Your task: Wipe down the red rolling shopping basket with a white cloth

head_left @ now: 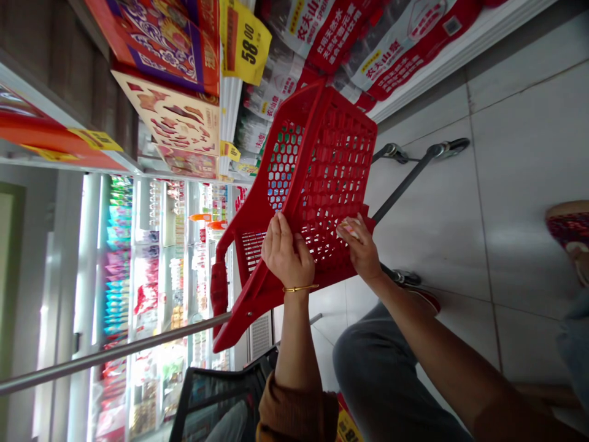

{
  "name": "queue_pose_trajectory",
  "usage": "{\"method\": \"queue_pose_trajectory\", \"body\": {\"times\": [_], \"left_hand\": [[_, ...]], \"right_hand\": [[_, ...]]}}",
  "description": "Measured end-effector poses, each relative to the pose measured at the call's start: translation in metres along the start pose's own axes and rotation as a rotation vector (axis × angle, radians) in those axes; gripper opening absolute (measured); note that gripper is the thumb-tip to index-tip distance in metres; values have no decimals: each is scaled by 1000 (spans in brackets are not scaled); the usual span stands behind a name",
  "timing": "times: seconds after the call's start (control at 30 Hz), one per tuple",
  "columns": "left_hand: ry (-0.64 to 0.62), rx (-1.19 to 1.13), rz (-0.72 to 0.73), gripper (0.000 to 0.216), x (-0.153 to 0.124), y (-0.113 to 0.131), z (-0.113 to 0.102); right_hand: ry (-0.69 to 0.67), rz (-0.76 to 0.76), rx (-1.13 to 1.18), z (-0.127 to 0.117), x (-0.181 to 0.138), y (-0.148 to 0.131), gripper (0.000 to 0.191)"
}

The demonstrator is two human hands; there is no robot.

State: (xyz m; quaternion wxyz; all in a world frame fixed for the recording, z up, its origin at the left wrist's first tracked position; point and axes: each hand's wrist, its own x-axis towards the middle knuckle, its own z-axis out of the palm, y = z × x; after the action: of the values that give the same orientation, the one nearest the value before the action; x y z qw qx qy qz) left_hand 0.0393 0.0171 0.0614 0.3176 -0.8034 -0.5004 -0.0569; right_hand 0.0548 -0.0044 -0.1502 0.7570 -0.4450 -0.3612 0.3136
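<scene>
The picture is turned sideways, with the floor on the right. A red plastic mesh shopping basket (322, 159) is tipped up in front of me. My left hand (286, 253), with a thin gold bangle at the wrist, is closed over the basket's rim. My right hand (362, 248) lies against the basket's mesh wall near its corner. Its fingertips are pinched on a small pale piece (348, 227) that I cannot make out. My knee in grey trousers (381, 368) is below the hands.
A grey trolley frame with wheels (414, 169) sticks out beside the basket on the tiled floor (515, 184). Shelves hold packs of bottled water (396, 43), boxed goods and a yellow price tag (246, 43). Lit chiller cabinets (151, 276), a metal bar (115, 353), a black basket (216, 405) and someone's shoe (570, 230) are nearby.
</scene>
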Motion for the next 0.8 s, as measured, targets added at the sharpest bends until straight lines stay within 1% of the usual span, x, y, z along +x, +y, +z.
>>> {"method": "queue_pose_trajectory", "body": {"times": [0.13, 0.23, 0.33, 0.37, 0.47, 0.6, 0.8], "left_hand": [[1, 38, -6, 49, -1, 0, 1], [7, 50, 1, 48, -1, 0, 1], [18, 39, -11, 47, -2, 1, 1], [18, 32, -23, 46, -2, 2, 1], [20, 8, -53, 43, -2, 4, 1], [36, 1, -55, 42, -2, 5, 0], [33, 19, -89, 39, -1, 5, 1]], "right_hand": [[87, -49, -1, 3, 9, -11, 40], [130, -95, -23, 8, 28, -34, 39], [69, -124, 4, 16, 55, -62, 42], [25, -142, 26, 19, 64, -71, 43], [-58, -155, 28, 29, 79, -86, 45], [-61, -170, -30, 37, 76, -82, 47], [-48, -196, 29, 37, 62, -69, 48]]}}
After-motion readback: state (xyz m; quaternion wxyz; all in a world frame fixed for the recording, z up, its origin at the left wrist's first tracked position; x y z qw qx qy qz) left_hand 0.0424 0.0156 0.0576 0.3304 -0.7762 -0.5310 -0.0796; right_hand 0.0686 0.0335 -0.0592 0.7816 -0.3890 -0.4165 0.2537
